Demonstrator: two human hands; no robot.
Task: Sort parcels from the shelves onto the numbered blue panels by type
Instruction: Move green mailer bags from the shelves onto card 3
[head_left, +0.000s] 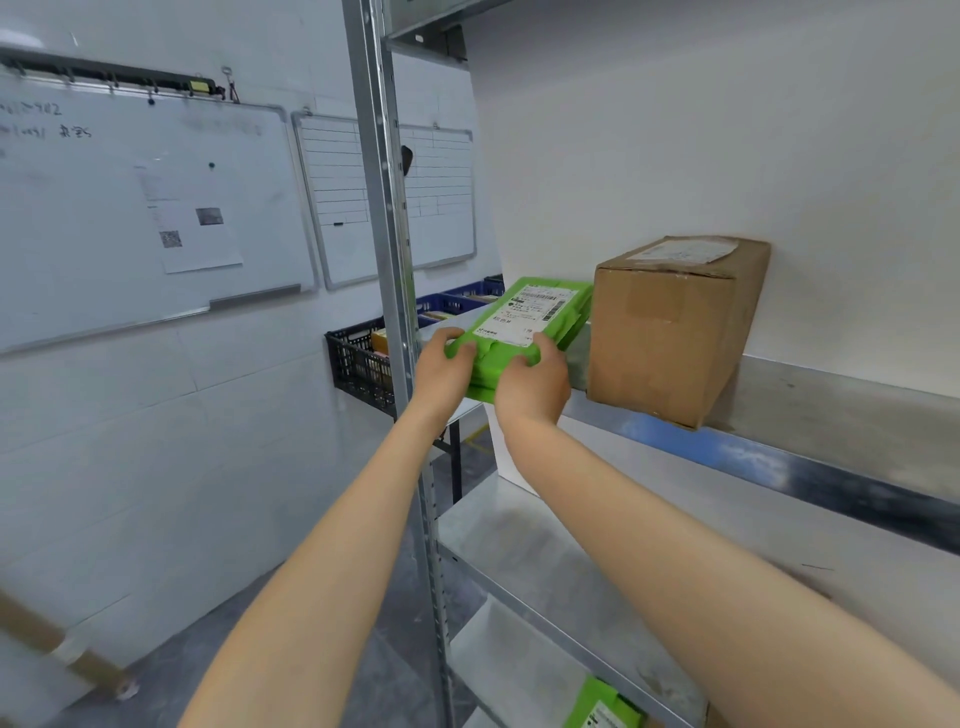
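A flat green parcel (524, 317) with a white shipping label lies at the left end of the upper metal shelf (810, 415). My left hand (441, 369) grips its near left corner, fingers curled over the top. My right hand (535, 384) grips its near right corner the same way. More green wrapping shows stacked under it. A brown cardboard box (670, 332) stands on the same shelf just right of the parcel. Another green parcel (602, 709) peeks out on a low shelf at the bottom edge. No numbered blue panel is in view.
A grey shelf upright (389, 218) stands just left of my hands. Behind it a black crate (358, 364) and blue crates (447, 304) hold goods. Whiteboards (145, 208) hang on the left wall. The middle shelf (545, 551) lies below my arms.
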